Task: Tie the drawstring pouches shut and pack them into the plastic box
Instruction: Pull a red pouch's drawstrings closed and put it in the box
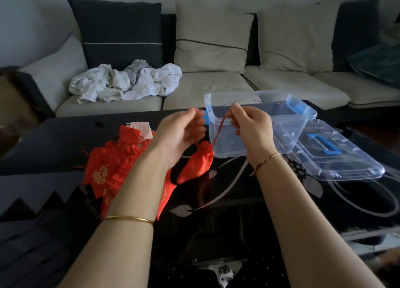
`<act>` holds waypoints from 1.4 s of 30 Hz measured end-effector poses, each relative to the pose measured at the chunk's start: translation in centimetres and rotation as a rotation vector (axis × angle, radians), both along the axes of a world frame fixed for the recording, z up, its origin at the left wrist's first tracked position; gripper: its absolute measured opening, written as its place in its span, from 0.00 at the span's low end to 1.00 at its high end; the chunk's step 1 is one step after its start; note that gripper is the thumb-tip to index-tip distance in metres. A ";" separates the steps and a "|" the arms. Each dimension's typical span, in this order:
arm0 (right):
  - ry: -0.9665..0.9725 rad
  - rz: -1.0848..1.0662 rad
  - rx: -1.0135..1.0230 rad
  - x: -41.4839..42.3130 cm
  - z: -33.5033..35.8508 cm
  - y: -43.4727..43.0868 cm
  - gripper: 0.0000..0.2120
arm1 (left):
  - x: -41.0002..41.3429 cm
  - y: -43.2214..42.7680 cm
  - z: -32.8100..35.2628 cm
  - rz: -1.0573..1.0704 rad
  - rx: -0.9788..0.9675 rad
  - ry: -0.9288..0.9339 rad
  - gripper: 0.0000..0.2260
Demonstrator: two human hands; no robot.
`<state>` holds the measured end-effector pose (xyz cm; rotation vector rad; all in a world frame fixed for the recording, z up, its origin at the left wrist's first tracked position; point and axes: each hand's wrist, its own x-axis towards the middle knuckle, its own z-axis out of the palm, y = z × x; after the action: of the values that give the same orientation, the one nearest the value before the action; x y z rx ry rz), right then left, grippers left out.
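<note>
Both hands pinch a pouch's drawstring, seemingly above the dim table.

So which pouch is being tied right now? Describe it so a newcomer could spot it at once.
Start at the dark glass coffee table in front of the sofa, and find the clear plastic box on it. Just left of the box's near corner, a red pouch hangs by its strings between the left hand and right hand. It alone is lifted; the pile of red pouches lies further left.
</note>
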<state>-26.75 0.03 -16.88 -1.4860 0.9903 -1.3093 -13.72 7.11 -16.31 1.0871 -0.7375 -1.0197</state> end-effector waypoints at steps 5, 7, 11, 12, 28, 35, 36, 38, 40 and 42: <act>0.083 0.147 -0.181 1.0 0.8 1.0 0.14 | -0.5 0.4 -0.3 -0.036 0.077 -0.454 0.04; 0.078 0.212 -0.179 1.3 0.9 1.1 0.14 | -0.6 0.4 -0.4 -0.026 0.087 -0.559 0.03; 0.004 0.246 0.029 1.5 0.6 0.7 0.16 | -0.4 0.2 -0.5 0.018 0.069 -0.530 0.07; 0.068 0.251 0.080 1.4 0.3 0.5 0.17 | -0.3 0.1 -0.6 0.014 0.059 -0.504 0.06; 0.376 0.539 0.271 -0.2 -1.2 0.7 0.13 | 0.0 0.0 -0.8 0.075 0.058 -0.370 0.06; 0.182 0.330 0.055 0.9 -1.2 0.1 0.11 | -0.6 0.1 -0.6 -0.058 -0.039 -0.640 0.11; 0.138 0.390 0.109 1.1 -1.3 0.1 0.11 | -0.7 0.0 -0.7 -0.027 -0.075 -0.754 0.12; 0.114 0.445 0.181 1.3 -1.6 0.4 0.11 | -0.8 -0.1 -0.8 0.074 -0.138 -0.957 0.11; 0.039 0.491 0.271 1.2 -1.9 0.4 0.10 | -1.0 -0.2 -1.0 0.181 -0.178 -1.079 0.12; -0.048 0.575 0.395 1.0 -2.0 0.2 0.10 | -1.1 -0.3 -1.3 0.262 -0.219 -1.138 0.12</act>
<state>-25.76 0.20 -18.91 -1.2891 0.6663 -0.6868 -14.81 6.83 -17.57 1.4932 -1.5068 0.0013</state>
